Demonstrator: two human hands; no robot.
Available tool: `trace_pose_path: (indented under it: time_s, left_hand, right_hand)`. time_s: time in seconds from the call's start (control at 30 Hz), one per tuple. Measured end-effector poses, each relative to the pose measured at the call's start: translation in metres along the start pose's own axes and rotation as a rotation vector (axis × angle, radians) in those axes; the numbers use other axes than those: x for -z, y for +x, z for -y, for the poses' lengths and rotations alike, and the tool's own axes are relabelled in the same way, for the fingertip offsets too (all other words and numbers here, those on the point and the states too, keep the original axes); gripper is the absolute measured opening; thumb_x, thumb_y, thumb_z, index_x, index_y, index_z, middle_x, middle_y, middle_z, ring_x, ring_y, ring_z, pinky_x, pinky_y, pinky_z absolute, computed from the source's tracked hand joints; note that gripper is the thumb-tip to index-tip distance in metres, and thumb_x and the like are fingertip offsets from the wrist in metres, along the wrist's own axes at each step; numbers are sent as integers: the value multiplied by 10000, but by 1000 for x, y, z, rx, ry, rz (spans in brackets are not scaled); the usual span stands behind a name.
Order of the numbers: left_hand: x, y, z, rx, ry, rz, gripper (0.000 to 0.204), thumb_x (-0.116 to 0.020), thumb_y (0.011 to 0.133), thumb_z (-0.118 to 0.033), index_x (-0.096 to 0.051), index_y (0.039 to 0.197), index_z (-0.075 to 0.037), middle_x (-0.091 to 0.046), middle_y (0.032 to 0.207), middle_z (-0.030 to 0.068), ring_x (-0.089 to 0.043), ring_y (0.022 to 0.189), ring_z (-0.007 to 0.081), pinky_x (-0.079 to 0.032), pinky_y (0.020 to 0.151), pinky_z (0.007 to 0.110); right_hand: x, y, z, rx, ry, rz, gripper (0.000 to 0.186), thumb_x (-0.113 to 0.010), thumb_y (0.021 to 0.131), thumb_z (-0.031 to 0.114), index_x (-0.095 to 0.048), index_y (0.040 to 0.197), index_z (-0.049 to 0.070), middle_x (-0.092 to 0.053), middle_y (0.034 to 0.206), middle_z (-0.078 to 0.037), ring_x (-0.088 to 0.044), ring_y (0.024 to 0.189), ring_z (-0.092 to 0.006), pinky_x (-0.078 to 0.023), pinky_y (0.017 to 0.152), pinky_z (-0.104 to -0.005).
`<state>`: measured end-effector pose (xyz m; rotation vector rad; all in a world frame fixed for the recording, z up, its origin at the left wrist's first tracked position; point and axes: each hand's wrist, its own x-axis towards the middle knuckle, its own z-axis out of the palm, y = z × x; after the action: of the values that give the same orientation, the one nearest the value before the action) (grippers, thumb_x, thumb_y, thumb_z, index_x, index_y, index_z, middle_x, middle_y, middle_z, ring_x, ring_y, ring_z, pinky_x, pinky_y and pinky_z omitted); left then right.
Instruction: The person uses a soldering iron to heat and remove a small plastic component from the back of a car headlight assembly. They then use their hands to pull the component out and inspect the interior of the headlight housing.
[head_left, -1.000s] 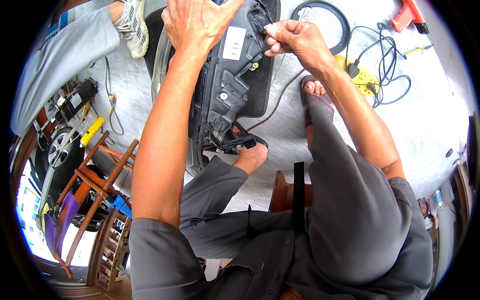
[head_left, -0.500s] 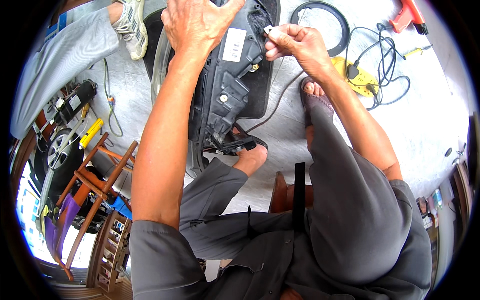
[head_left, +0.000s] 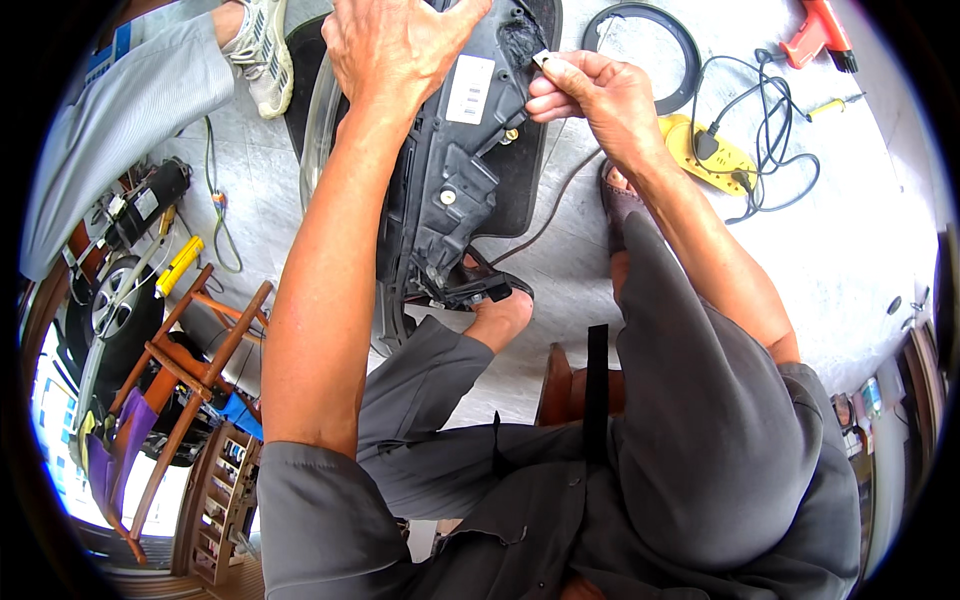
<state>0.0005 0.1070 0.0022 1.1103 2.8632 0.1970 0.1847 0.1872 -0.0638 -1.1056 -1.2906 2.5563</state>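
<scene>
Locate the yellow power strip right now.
Head view, upper right: the yellow power strip lies on the floor, just right of the right hand and below the black ring.

Pale tiled floor (head_left: 860, 240) carries a yellow power strip (head_left: 705, 152), a black ring (head_left: 640, 50), a red tool (head_left: 820, 30), and a yellow screwdriver (head_left: 832, 104).

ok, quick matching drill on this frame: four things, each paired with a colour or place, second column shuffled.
Things:
1. power strip
2. headlight housing
3. left hand
4. black ring

Places or colours:
A. resting on top of the housing
B. yellow, plugs in it
C. on the floor beyond the right hand
D. dark, stood upright between the knees

Pairs: 1-B, 2-D, 3-A, 4-C
</scene>
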Motion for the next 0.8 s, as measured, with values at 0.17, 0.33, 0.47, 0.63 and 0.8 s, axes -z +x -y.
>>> trace_pose_path:
  time_s: [0.17,0.33,0.47,0.63,0.8]
  left_hand:
    - [-2,0,2,-3,12,-7,899,-724,788,-520,-425,1497,-54,-513,1426,201,-482,1323,359,-383,1085,492]
    - [-8,2,7,-19,16,-22,900,-728,787,-517,-424,1498,-56,-519,1418,206,-484,1322,361,-383,1085,490]
    - [-8,1,8,-11,15,-11,900,-725,789,-518,-422,1500,-56,-522,1412,206,-486,1318,362,-383,1085,489]
    - [-7,2,6,-11,27,-6,909,-724,789,-525,-416,1500,-50,-529,1398,205,-495,1303,362,-386,1078,486]
    - [-4,-2,4,-149,-96,-103,791,-746,809,-407,-473,1479,-89,-484,1469,209,-460,1350,383,-354,1128,486]
  right_hand:
    - [-1,2,0,-1,-45,-10,234,-647,998,119,-666,1119,-80,-727,913,-137,-738,791,-198,-629,750,-296]
    - [0,3,-4,-6,50,7,224,-671,984,130,-679,1110,-55,-727,897,-120,-726,764,-178,-625,772,-296]
    - [5,8,-1,-22,-41,42,238,-708,962,166,-690,1087,-36,-726,883,-98,-710,734,-152,-618,778,-305]
    - [6,12,-15,-33,149,60,223,-717,954,159,-698,1071,-30,-712,863,-75,-692,728,-128,-611,775,-300]
    - [-3,6,-5,-15,47,30,223,-719,953,152,-701,1062,-41,-693,842,-58,-661,708,-111,-615,787,-304]
